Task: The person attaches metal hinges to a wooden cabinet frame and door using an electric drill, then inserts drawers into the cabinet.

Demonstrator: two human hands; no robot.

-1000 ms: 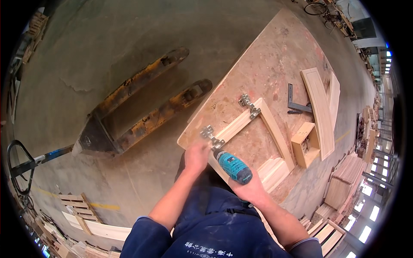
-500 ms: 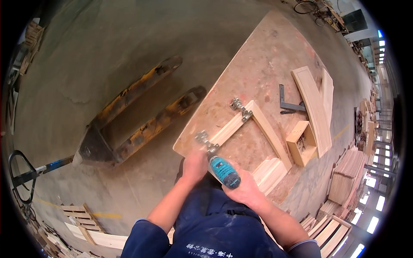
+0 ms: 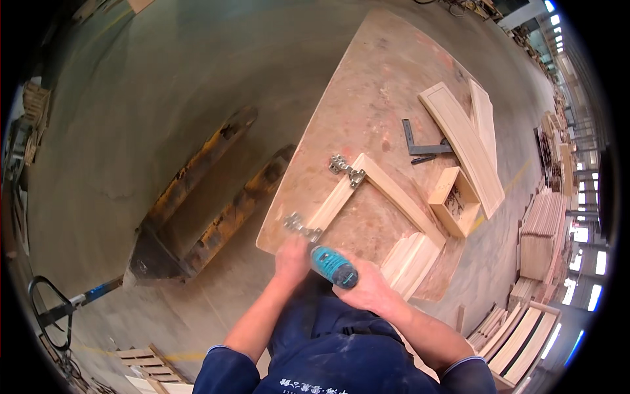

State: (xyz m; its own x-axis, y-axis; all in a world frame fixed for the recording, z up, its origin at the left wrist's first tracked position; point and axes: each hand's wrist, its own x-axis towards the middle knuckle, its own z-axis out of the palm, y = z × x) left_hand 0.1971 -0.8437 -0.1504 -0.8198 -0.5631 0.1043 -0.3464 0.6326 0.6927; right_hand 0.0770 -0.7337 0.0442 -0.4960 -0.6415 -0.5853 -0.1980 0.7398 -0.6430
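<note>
My right hand (image 3: 367, 287) is wrapped round the grip of a teal and black cordless drill (image 3: 335, 266). The drill's front end lies beside the fingers of my left hand (image 3: 293, 258), just below the nearer metal hinge (image 3: 303, 226). My left fingers are drawn together; whatever they hold is hidden. That hinge looks slightly blurred and sits on a pale wooden frame (image 3: 333, 205). A second metal hinge (image 3: 346, 169) is fitted close to the frame's far corner. Both hinges jut out past the frame's left side.
The worktable (image 3: 354, 85) also carries a black square (image 3: 425, 148), a small wooden box (image 3: 454, 200) with dark bits inside, a curved wooden panel (image 3: 462, 144) and stacked wood pieces (image 3: 412, 262). A worn yellow pallet jack (image 3: 220, 217) stands on the floor at left.
The whole view has turned and shifted a little. The drill's front end now sits slightly farther from the nearer hinge. My right hand keeps its hold on the drill.
</note>
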